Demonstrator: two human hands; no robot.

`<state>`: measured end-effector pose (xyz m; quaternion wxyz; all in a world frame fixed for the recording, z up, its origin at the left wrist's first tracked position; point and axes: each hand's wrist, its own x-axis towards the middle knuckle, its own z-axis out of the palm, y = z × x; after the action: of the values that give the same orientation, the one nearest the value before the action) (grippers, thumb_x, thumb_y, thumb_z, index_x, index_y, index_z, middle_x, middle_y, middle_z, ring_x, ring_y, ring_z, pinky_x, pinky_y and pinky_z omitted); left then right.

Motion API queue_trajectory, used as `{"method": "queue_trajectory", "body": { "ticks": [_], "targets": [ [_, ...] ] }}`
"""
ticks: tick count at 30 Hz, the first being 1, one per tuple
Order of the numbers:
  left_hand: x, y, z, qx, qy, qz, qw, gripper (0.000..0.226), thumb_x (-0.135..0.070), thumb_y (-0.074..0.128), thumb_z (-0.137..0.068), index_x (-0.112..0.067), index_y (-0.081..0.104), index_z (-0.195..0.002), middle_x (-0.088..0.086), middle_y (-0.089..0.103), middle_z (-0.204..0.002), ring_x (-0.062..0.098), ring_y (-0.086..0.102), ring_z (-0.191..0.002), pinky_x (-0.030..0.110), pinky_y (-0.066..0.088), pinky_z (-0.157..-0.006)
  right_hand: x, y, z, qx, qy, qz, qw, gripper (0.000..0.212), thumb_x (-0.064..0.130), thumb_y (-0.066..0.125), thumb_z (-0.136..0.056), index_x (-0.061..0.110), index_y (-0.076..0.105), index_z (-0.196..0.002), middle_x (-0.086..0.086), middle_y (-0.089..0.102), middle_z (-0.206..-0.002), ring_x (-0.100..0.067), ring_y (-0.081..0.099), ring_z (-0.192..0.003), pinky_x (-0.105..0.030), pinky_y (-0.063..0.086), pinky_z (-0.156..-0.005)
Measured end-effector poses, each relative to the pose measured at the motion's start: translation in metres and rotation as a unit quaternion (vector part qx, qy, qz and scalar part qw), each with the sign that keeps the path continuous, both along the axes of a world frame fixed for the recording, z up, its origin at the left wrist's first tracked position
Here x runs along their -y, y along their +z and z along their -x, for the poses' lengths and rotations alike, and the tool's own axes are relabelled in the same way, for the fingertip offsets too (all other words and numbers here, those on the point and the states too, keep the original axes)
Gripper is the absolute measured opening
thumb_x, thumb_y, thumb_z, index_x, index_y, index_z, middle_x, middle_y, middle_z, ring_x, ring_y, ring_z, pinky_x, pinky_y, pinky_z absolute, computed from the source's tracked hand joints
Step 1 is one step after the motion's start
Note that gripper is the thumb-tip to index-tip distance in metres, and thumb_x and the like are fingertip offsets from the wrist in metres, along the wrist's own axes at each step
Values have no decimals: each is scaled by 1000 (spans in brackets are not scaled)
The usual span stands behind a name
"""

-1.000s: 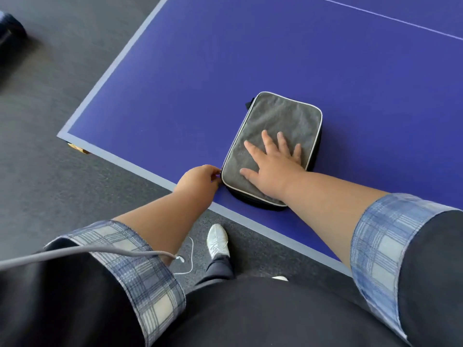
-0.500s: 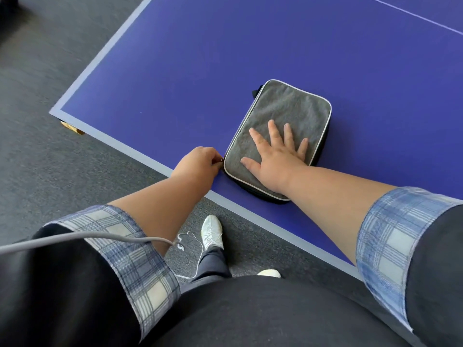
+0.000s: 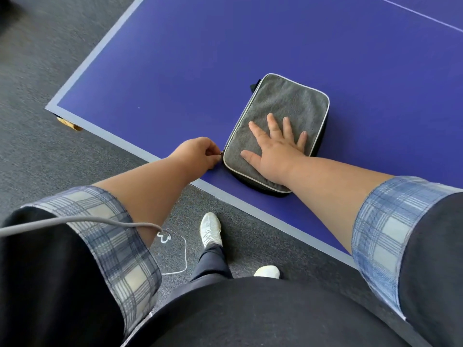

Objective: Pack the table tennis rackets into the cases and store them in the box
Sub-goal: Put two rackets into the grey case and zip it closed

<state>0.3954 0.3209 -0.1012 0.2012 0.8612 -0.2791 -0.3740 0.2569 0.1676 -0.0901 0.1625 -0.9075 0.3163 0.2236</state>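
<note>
A grey fabric racket case (image 3: pixel 283 106) with pale piping lies flat on the blue table tennis table (image 3: pixel 200 58), close to its near edge. My right hand (image 3: pixel 275 149) rests flat on the case's near half, fingers spread. My left hand (image 3: pixel 198 154) is at the case's near left corner, its fingertips pinched on the zip pull (image 3: pixel 222 153). No racket and no box are in view; whatever is inside the case is hidden.
The table's pale border (image 3: pixel 140 149) runs diagonally in front of me, with its corner (image 3: pixel 50 108) at the left. Grey carpet (image 3: pixel 37 58) lies beyond it. My white shoes (image 3: pixel 210 229) stand below the edge. A grey cable (image 3: pixel 75 220) crosses my left sleeve.
The camera view has shifted slightly, so the case sits a little further right in frame. Both hands keep their places on the case and the zip pull.
</note>
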Motion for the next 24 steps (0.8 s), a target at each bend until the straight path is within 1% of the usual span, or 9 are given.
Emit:
{"method": "queue_trajectory", "body": {
  "ticks": [2,3,5,7,10,13,16,21,24],
  "targets": [
    [1,-1,-2,-26,16,21,999,9,-27,69,-91,-25,66,-99,-3,69,-92,16,62,-75,30,53,-76,0,-1,0,1,-1,1,1000,77,75,29,-93,49,-5,-157,4,-21,-169,-31,-25,-153,-67,-11,-118],
    [1,-1,-3,-22,16,22,999,9,-28,69,-91,-26,68,-99,-3,69,-92,16,61,-75,29,52,-76,0,-1,1,2,-1,2,1000,77,75,29,-93,49,-5,-157,4,-21,-169,-30,-25,-153,-67,-11,-118],
    [-1,0,-7,25,-11,-4,1000,7,-30,67,-92,-27,71,-98,-2,67,-92,19,61,-82,29,50,-76,-1,-1,1,1,-1,0,1000,77,75,29,-93,49,-5,-157,4,-22,-169,-30,-26,-153,-67,-11,-118],
    [-4,4,-6,84,-51,-26,995,14,-31,64,-95,-23,72,-103,-2,62,-93,22,61,-90,29,45,-77,-1,0,0,0,-3,-2,1000,77,75,29,-94,49,-4,-158,4,-22,-169,-31,-26,-153,-67,-12,-118],
    [-14,7,5,120,-91,-34,988,19,-32,60,-98,-21,71,-108,-2,55,-100,25,61,-97,32,48,-81,-2,-1,-1,0,-6,-2,1000,76,75,28,-94,49,-5,-157,4,-22,-169,-30,-26,-153,-67,-12,-117],
    [-27,2,31,111,-81,-12,990,19,-33,60,-97,-21,71,-107,-4,53,-99,22,60,-95,33,49,-83,-2,-2,0,2,-8,3,1000,76,76,26,-93,50,-5,-157,4,-22,-169,-30,-26,-153,-67,-12,-117],
    [-32,-2,54,99,-38,25,994,17,-32,61,-97,-20,70,-105,-4,55,-98,21,60,-89,29,45,-77,-2,-3,0,3,-9,3,1000,76,76,25,-93,50,-5,-157,4,-22,-169,-30,-26,-153,-67,-12,-118],
    [-33,-2,57,137,-62,8,989,20,-32,56,-99,-21,69,-110,-2,54,-100,23,59,-89,40,52,-81,-2,-2,0,8,-10,-2,1000,76,75,27,-94,49,-5,-157,4,-21,-169,-30,-25,-153,-67,-11,-118],
    [-31,-2,58,168,-93,-21,981,16,-28,55,-100,-23,69,-107,0,55,-103,25,61,-92,42,54,-78,-3,-3,1,10,-9,3,1000,75,75,26,-94,49,-5,-157,4,-21,-169,-30,-25,-153,-67,-11,-117]
  ]
}}
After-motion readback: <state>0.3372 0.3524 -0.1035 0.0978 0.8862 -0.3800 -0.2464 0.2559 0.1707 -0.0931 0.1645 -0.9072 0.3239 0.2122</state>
